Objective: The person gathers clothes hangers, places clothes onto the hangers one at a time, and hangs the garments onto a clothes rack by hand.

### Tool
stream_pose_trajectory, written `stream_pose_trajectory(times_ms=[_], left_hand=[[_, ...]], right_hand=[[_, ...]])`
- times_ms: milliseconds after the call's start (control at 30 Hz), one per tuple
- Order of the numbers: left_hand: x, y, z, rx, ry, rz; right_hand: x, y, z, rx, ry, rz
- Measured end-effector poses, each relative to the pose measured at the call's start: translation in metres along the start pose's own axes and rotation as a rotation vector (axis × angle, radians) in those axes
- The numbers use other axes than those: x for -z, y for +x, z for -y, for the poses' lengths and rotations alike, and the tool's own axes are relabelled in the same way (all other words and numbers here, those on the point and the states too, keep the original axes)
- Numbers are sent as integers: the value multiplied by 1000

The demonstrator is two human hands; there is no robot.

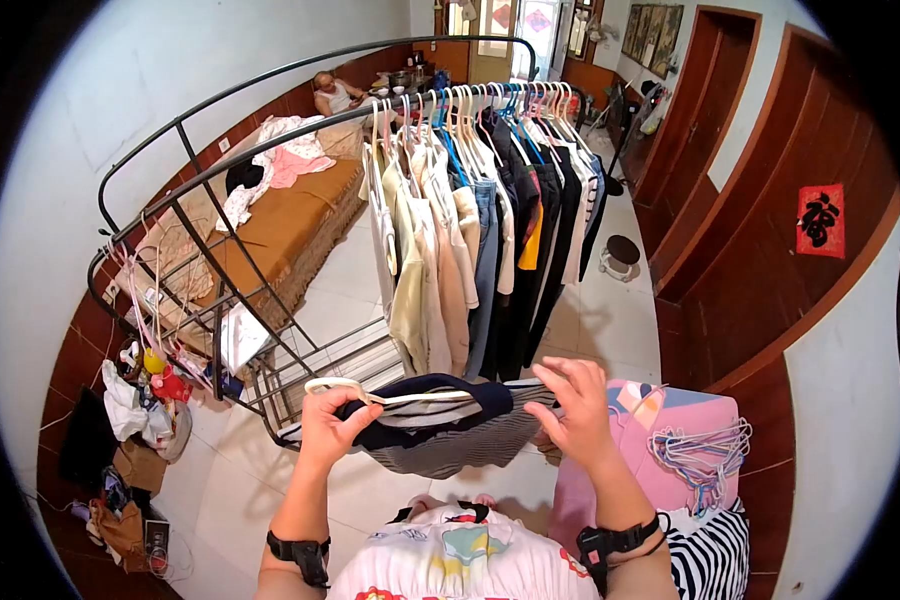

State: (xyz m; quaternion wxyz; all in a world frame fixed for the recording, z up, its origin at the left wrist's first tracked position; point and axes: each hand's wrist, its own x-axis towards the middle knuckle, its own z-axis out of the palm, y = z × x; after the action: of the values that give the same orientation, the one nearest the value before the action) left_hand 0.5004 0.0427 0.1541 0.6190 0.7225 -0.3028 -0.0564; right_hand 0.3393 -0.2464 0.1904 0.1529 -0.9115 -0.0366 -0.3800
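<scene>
My left hand [332, 424] is closed around the white hanger [425, 397] near its hook, with the thumb pressed on top. On this hanger is a navy and grey finely striped shirt [460, 440], held out level in front of my body. My right hand [573, 408] is at the shirt's right shoulder, its fingers spread and the thumb apart from them. Whether its fingertips touch the cloth I cannot tell. Just beyond the shirt, a row of clothes [480, 240] hangs on the black metal rack bar [355, 113].
At my right, a bundle of loose hangers [705, 455] lies on a pink surface [625, 440], above black-and-white striped cloth [710, 555]. Bags and boxes [140, 465] crowd the left wall. A person [338, 97] is beyond the bed [270, 235]. A round stool [621, 255] stands past the rack.
</scene>
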Motion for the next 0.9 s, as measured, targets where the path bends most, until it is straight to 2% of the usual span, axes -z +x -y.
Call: stream_pose_trajectory(times_ms=[33,133,167,300,533,600,700,833,867,900], left_hand=[[0,2,-5,-18,9,6],[0,4,-4,11,39,-3],[-1,6,-1,-41,58,6],[-8,11,-6,-34,44,21],[-16,13,-5,-118,46,50],[-9,13,-14,-83,19,82],[12,19,-9,-5,223,165],[40,27,10,-38,496,88],[39,28,5,-38,496,88],[33,29,1,-121,431,73]], right_hand=[[1,2,-1,74,-40,90],[-19,-7,-7,111,-10,198],[-24,-6,-4,132,-1,177],[-24,2,10,96,-28,235],[-35,12,27,38,118,184],[-30,14,26,28,126,195],[-19,17,19,-137,140,202],[-6,23,13,-257,205,201],[-7,24,14,-272,204,187],[-7,24,14,-286,202,174]])
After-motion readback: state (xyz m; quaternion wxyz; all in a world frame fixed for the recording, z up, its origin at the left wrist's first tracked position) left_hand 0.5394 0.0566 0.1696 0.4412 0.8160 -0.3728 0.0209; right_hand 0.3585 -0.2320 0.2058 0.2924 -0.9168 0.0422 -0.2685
